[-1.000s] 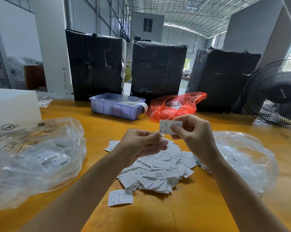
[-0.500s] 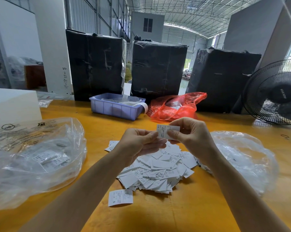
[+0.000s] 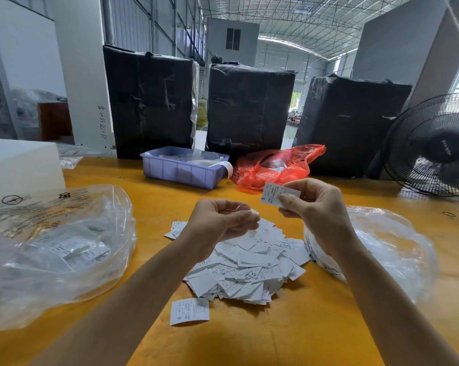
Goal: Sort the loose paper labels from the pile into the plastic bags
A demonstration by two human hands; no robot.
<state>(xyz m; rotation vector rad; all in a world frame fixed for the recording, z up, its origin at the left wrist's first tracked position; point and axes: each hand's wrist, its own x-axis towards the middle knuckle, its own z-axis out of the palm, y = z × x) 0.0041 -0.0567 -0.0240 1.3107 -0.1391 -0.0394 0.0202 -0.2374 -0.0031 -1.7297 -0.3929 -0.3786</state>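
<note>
Right hand (image 3: 317,207): raised above the far edge of the pile, fingers curled, thumb and forefinger pinching one white label (image 3: 276,194) by its right end; label tilted, printed face toward the camera, letter S at its lower left corner.
Left hand (image 3: 220,224): raised over the pile at about 10 o'clock from its centre, palm turned up and inward, fingers loosely curled toward the thumb; a sliver of white paper showing at the fingertips, cannot tell whether gripped or merely behind them. Apart from the right hand.
Pile of labels (image 3: 249,265): loose white slips heaped at table centre, between the two forearms; S and XS markings legible on several.
Stray label (image 3: 189,311): lying flat at 7 o'clock from the pile, just beside it, marked S.
Left clear bag (image 3: 54,249): at 9 o'clock from the pile, mouth open, printed slips visible inside.
Right clear bag (image 3: 376,249): at 3 o'clock from the pile, partly behind the right forearm, touching the pile's edge.
Table (image 3: 315,326): yellow-orange top.
Blue tray (image 3: 182,167): at 11 o'clock, far side of the table, holding plastic and white paper.
Red bag (image 3: 278,165): at 12 o'clock, just right of the tray.
Black wrapped bales (image 3: 249,107): three, upright behind the table.
Fan (image 3: 437,146): at 2 o'clock, black grille.
</note>
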